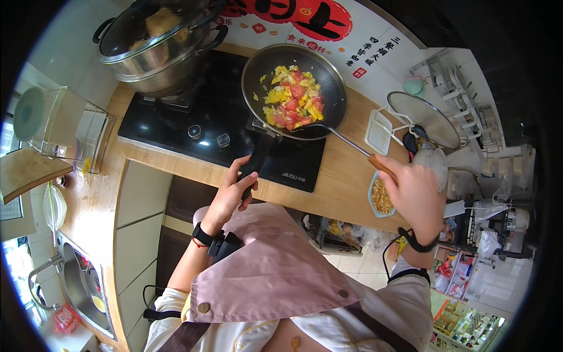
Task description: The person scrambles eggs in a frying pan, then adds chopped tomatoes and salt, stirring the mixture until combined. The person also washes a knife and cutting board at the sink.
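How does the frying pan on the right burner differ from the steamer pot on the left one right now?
The frying pan is shallow, dark and uncovered, showing egg and tomato; the steamer pot is tall, shiny steel and closed under a glass lid. The pan's handle is gripped by the left hand, and the right hand works a spatula in it; nobody touches the pot. Both sit on the black cooktop.

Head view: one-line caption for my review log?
Left hand grips the wok handle while right hand stirs egg and tomato with a spatula.

Red-and-white printed wall poster behind the stove, small red packet beside the sink
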Demonstrator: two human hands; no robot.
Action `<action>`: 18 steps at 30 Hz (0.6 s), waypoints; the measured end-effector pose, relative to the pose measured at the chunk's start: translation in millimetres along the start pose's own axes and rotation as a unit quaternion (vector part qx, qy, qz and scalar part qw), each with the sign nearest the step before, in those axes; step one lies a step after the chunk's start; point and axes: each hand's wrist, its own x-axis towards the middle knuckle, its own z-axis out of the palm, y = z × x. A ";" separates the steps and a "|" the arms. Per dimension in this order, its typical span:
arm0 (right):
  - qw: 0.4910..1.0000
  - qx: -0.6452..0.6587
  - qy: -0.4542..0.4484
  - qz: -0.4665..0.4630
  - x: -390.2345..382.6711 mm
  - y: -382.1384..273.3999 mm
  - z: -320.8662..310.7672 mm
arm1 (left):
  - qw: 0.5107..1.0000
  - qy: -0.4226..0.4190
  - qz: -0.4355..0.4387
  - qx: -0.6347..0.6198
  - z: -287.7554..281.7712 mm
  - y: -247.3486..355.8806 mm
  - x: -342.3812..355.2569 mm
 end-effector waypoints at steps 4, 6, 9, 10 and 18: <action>0.997 0.046 0.064 0.000 50.0 -2.9 43.2 | 1.000 -0.004 0.003 0.012 0.9 2.6 -0.9; 0.991 0.106 0.080 0.025 64.9 5.7 54.4 | 1.000 -0.004 -0.001 0.017 1.4 3.3 -1.0; 0.990 0.126 0.060 0.026 53.6 16.1 50.5 | 1.000 -0.003 0.004 0.013 1.3 3.9 -0.4; 0.987 0.144 0.072 0.005 47.2 14.6 47.6 | 1.000 -0.003 0.003 0.009 1.4 3.2 -1.1; 0.993 0.057 0.083 -0.057 60.6 -34.9 50.4 | 1.000 0.000 0.004 -0.015 0.3 -0.4 0.9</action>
